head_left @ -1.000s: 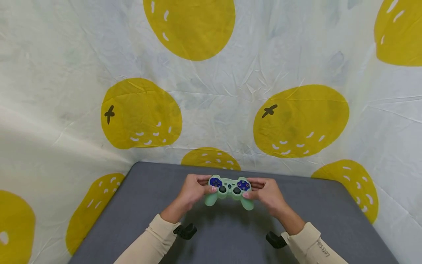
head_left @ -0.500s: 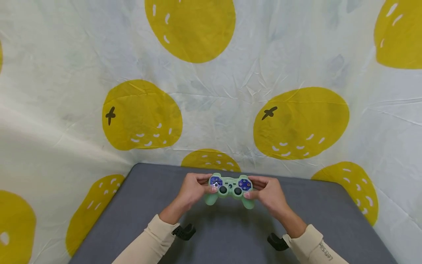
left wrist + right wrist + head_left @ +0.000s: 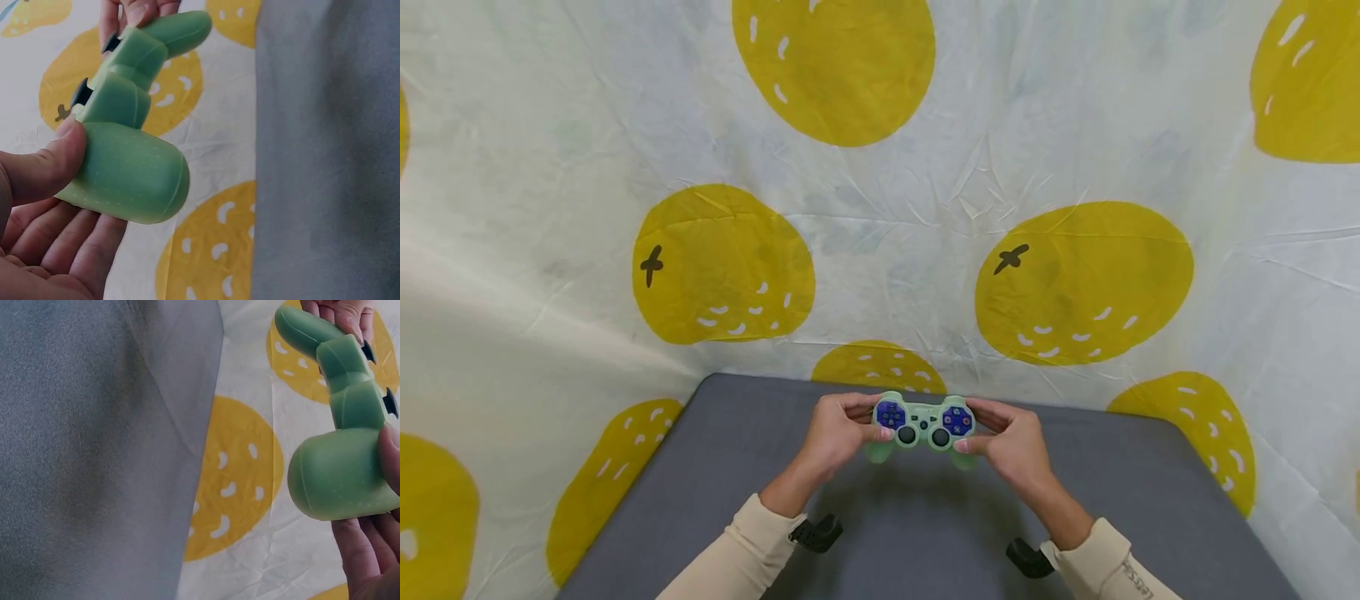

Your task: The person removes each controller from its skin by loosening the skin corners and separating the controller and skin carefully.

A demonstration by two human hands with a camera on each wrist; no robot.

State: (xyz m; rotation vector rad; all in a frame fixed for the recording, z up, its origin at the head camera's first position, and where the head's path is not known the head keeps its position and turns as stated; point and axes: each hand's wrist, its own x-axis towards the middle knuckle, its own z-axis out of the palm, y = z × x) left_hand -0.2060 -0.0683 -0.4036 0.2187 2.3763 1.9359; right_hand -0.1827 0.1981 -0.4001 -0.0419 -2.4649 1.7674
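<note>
The green game controller (image 3: 923,411) lies crosswise between your left hand (image 3: 837,432) and right hand (image 3: 1017,443), its long axis spanning them, each equally near and pinching one end between thumb and fingers, above the grey table (image 3: 925,546).

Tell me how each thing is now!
Pale green plastic game controller: held in midair
Bare left hand: gripping controller
Bare right hand: gripping controller
Grey cloth-covered table: flat
White cloth backdrop with round yellow prints: hanging, creased
Cream fabric sleeves: creased
Black wrist devices: worn
</note>
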